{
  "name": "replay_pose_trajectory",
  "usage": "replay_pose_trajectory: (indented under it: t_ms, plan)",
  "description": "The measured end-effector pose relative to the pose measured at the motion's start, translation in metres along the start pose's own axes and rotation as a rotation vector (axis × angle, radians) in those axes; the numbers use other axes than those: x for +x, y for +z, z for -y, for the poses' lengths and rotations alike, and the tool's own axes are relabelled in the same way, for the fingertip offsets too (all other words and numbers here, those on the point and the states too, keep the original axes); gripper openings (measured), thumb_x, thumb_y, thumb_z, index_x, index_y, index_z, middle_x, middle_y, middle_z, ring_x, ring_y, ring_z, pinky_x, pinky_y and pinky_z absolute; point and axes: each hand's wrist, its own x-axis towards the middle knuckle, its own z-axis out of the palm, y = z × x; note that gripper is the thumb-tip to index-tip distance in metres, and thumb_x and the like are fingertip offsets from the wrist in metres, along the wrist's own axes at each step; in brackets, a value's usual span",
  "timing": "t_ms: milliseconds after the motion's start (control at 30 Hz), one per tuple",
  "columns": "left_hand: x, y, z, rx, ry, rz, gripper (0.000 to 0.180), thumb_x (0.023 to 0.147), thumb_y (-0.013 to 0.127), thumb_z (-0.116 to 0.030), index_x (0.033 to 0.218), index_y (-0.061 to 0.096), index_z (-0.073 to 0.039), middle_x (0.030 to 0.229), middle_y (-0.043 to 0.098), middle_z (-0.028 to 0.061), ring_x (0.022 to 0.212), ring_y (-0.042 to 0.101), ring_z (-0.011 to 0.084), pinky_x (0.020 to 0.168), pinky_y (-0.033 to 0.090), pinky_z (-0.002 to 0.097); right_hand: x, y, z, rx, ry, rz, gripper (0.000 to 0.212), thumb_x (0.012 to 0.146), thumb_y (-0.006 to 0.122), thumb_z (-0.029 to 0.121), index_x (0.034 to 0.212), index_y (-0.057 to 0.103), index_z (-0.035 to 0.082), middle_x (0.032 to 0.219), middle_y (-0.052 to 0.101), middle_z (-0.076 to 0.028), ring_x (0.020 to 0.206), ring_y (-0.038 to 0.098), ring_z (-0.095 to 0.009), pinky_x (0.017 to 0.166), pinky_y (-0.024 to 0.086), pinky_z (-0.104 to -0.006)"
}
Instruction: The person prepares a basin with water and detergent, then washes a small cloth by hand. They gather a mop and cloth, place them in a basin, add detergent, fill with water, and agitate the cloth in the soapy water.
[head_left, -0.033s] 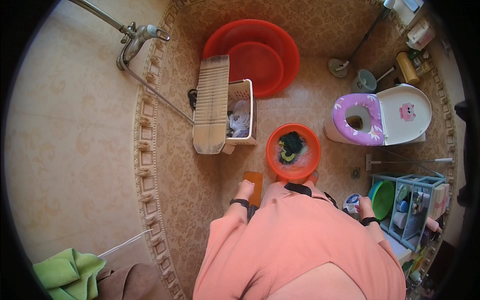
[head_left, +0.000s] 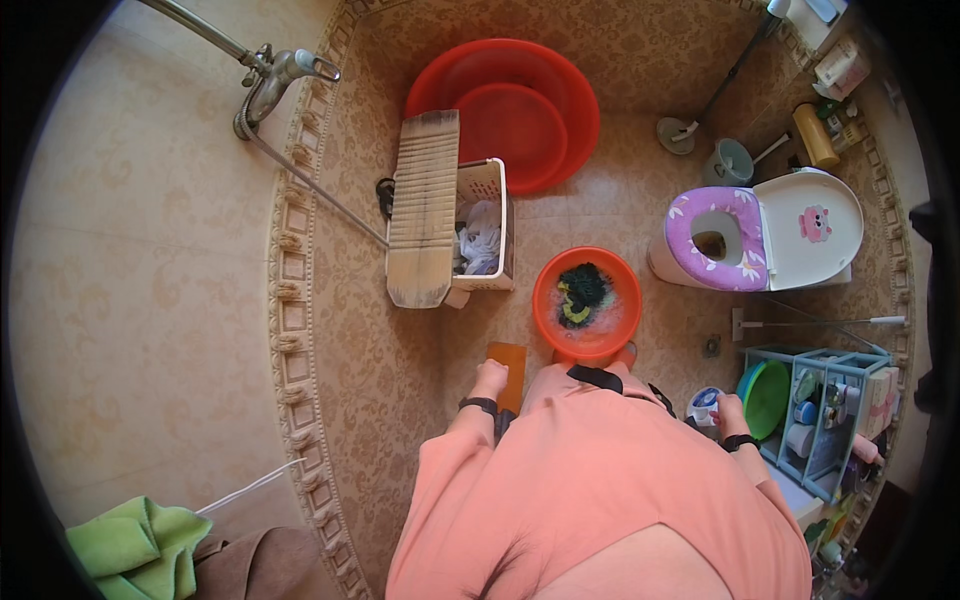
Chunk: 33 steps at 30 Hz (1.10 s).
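Head cam: one view, looking down at a tiled bathroom w/ a person in a pink top. L hand (head_left: 490,378): clenched, back of hand up, nothing seen in it; overlaps the edge of a flat orange-brown board (head_left: 513,372), contact unconfirmed. R hand (head_left: 731,410): fingers curled, just beside a white-and-blue container (head_left: 704,398); can't tell if grasping it. Dark wristband on each arm.

Orange basin (head_left: 603,349): on floor directly ahead of the person, btwn the hands, apart from both. Contents: dark green cloth (head_left: 588,285) w/ yellow-green part, in sudsy water.

Surroundings: ribbed wooden washboard (head_left: 424,210) lies across L side of a white basket (head_left: 506,235), which holds pale clothes (head_left: 481,235). Lge red tub (head_left: 580,100) behind basket. Toilet (head_left: 683,262), lid up, purple seat cover, fwd R. Green basin (head_left: 768,400) upright nr R hand.
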Motion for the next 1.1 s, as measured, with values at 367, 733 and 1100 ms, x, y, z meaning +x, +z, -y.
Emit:
replay_pose_trajectory:
  t_ms: [367, 733, 1100]
  plan:
    - [0.011, 0.018, 0.013, -0.012, 0.003, -0.008, 0.011, 0.076, 0.057, -0.005, 0.081, 0.064, 0.002, 0.073, 0.064, 0.0141, 0.055, 0.062, 0.0205, 0.049, 0.05, 0.0314, 0.001, 0.014, -0.002, -0.048, 0.023, -0.024, 0.029, 0.088, 0.044, 0.024, 0.101, 0.056, 0.001, 0.073, 0.061, -0.012, 0.052, 0.058, -0.021, 0.038, 0.041, -0.0317]
    - [-0.013, 0.0, -0.012, -0.186, -0.063, 0.017, 0.015, 0.08, 0.054, -0.008, 0.085, 0.064, 0.002, 0.071, 0.063, 0.014, 0.053, 0.06, 0.0204, 0.048, 0.049, 0.031, -0.002, 0.012, 0.004, -0.013, 0.01, -0.009, 0.031, 0.087, 0.042, 0.023, 0.106, 0.056, 0.003, 0.072, 0.061, -0.011, 0.054, 0.058, -0.02, 0.039, 0.041, -0.0309]
    - [0.003, 0.015, 0.008, -0.046, 0.076, 0.055, 0.015, 0.08, 0.055, -0.01, 0.082, 0.062, 0.003, 0.073, 0.063, 0.0137, 0.056, 0.062, 0.0215, 0.049, 0.05, 0.0322, -0.003, 0.015, 0.001, -0.025, 0.028, -0.05, 0.029, 0.085, 0.046, 0.021, 0.104, 0.056, 0.001, 0.077, 0.062, -0.012, 0.052, 0.059, -0.02, 0.037, 0.041, -0.0302]
